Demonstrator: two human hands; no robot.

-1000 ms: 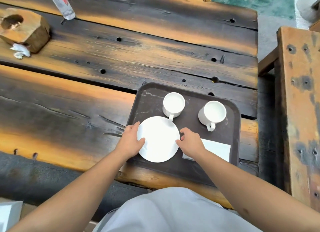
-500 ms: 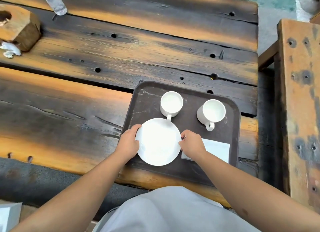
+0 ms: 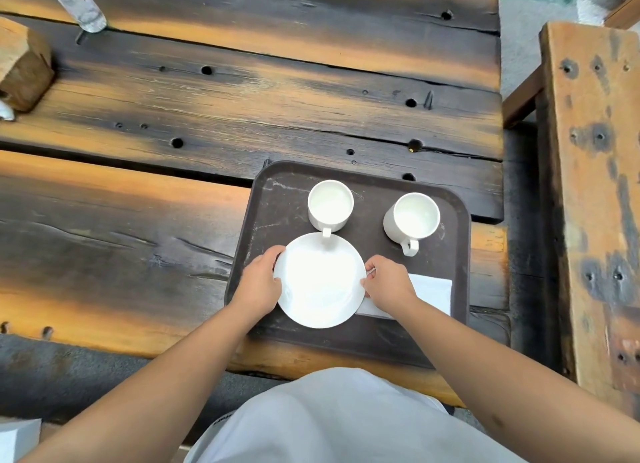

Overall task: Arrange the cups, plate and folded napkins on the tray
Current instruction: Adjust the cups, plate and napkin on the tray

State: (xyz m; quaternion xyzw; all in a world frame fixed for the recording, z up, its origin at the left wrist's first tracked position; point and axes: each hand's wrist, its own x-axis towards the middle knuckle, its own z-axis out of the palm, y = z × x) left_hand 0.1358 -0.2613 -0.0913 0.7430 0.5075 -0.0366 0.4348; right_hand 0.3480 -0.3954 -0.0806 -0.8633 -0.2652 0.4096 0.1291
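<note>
Head view: a round white plate [image 3: 320,281] sits on the near-left part of a dark brown tray [image 3: 367,345], gripped at opposite rims by both hands, the left hand [image 3: 259,284] on its left edge and the right hand [image 3: 389,282] on its right. Its far rim touches the handle of the left cup [image 3: 330,204]; its right rim overlaps a folded white napkin [image 3: 431,289], whose long axis runs left to right along the tray's right side. A second cup [image 3: 412,220] stands apart to the right (handle pointing toward the person). Bare tray floor lies open at the far-left corner and along the near edge. Beneath it stretches a scorched plank surface [image 3: 207,116], with a wooden block [image 3: 22,68] and a bottle [image 3: 74,4] far left and a wooden bench [image 3: 592,185] to the right.
</note>
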